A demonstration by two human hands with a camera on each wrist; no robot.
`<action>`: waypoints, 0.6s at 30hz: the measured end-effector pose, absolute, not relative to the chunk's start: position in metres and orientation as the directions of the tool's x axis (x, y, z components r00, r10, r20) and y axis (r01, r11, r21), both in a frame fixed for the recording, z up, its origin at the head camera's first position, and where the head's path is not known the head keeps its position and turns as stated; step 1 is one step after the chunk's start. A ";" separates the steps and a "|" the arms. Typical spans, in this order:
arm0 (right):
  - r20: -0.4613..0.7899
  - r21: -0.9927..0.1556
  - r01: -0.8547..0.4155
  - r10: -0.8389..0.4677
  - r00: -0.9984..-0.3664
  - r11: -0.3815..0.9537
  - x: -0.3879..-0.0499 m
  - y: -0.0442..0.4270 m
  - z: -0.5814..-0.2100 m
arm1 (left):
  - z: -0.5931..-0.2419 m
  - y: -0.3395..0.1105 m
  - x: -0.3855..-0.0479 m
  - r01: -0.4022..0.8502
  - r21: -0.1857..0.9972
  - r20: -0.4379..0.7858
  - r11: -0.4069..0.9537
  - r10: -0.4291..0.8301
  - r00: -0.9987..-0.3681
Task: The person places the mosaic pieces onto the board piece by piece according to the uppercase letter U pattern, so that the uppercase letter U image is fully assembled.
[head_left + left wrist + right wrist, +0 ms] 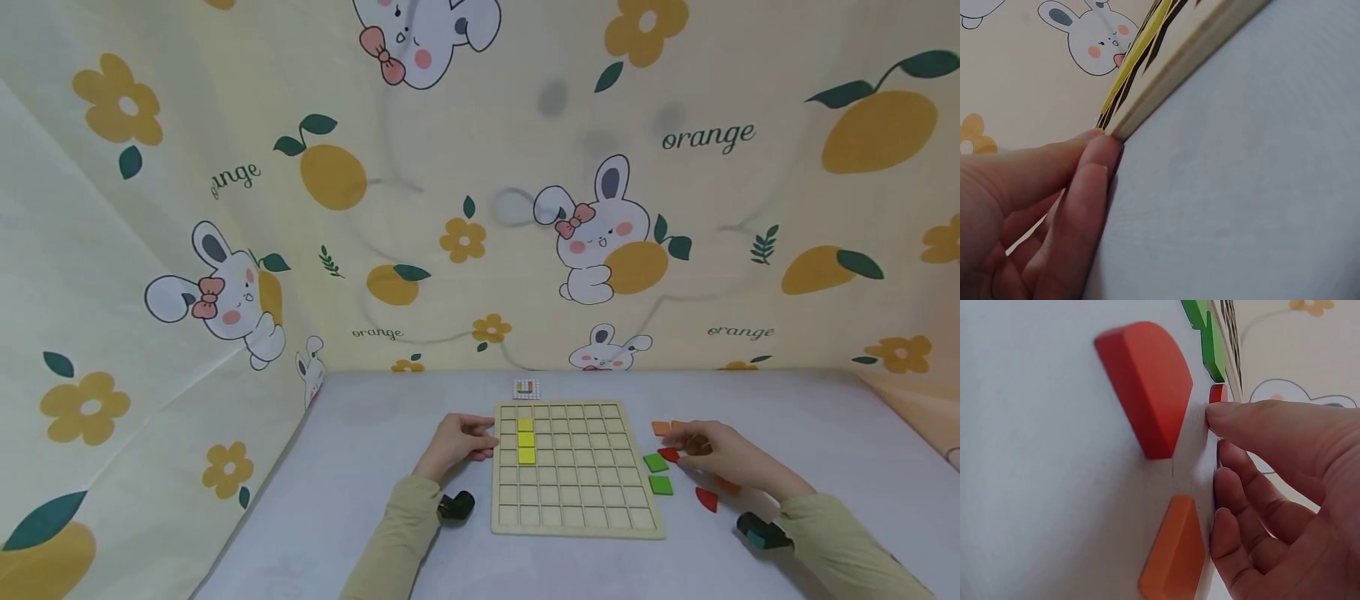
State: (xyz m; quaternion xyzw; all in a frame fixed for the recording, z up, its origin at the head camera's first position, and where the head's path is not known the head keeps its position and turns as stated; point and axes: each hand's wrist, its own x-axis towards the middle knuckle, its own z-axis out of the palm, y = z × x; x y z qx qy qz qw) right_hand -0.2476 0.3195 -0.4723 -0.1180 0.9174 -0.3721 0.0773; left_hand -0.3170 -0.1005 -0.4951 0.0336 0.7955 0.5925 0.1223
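Note:
A pale wooden grid board (577, 492) lies on the table, with several yellow square tiles (527, 439) in a column in its second column from the left. My left hand (457, 440) grips the board's left edge between thumb and fingers; the left wrist view shows the fingertips (1102, 150) against that edge. Right of the board, my right hand (731, 457) pinches a red quarter-round piece (668, 454) at the table surface. In the right wrist view the thumb partly covers that red piece (1217, 394).
Beside the right hand lie two green tiles (660, 485), a second red quarter-round piece (707, 499) and orange pieces (661, 428), partly hidden by the hand. A small patterned card (527, 388) sits behind the board. A printed cloth (480, 167) hangs at the back.

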 end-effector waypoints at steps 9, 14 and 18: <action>-0.086 -0.683 -0.126 -0.251 -0.964 0.720 -0.246 0.319 -0.469 | -0.495 -0.100 -0.316 -0.064 0.957 -0.129 0.283 0.215 -0.968; -0.072 -0.668 -0.136 -0.245 -0.967 0.732 -0.245 0.320 -0.470 | -0.496 -0.100 -0.317 -0.064 0.956 -0.129 0.286 0.211 -0.969; -0.047 -0.665 -0.154 -0.247 -0.968 0.731 -0.245 0.320 -0.471 | -0.496 -0.101 -0.317 -0.071 0.956 -0.134 0.284 0.211 -0.968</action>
